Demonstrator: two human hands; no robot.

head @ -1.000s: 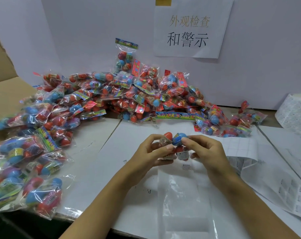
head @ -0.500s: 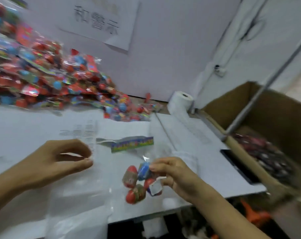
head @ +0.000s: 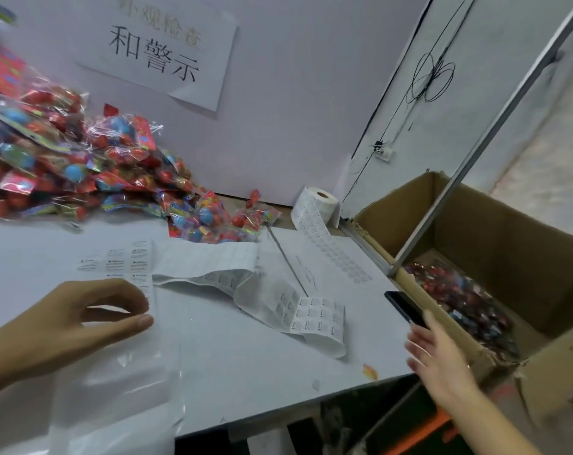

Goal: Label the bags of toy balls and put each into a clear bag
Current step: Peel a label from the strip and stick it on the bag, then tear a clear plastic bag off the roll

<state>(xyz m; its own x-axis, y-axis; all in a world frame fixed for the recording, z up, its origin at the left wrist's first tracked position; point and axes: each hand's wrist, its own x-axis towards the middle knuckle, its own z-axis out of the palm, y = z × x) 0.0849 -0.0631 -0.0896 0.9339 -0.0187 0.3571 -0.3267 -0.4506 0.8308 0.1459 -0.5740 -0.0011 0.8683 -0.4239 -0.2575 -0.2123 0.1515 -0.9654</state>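
A heap of bags of red and blue toy balls lies at the back left of the white table. My left hand hovers at the left with loosely curled fingers and holds nothing, just above a stack of clear bags. My right hand is blurred at the table's right edge, fingers spread and empty, beside a cardboard box with finished bags of balls inside. A strip of warning labels trails across the table from a label roll.
A dark phone lies on the table's right edge near my right hand. A paper sign hangs on the back wall. A metal pole crosses over the box. Cables hang on the right wall.
The view swung right. My right hand carried the bag of balls from the table centre toward the box and now is empty. My left hand let go and stayed at the left.
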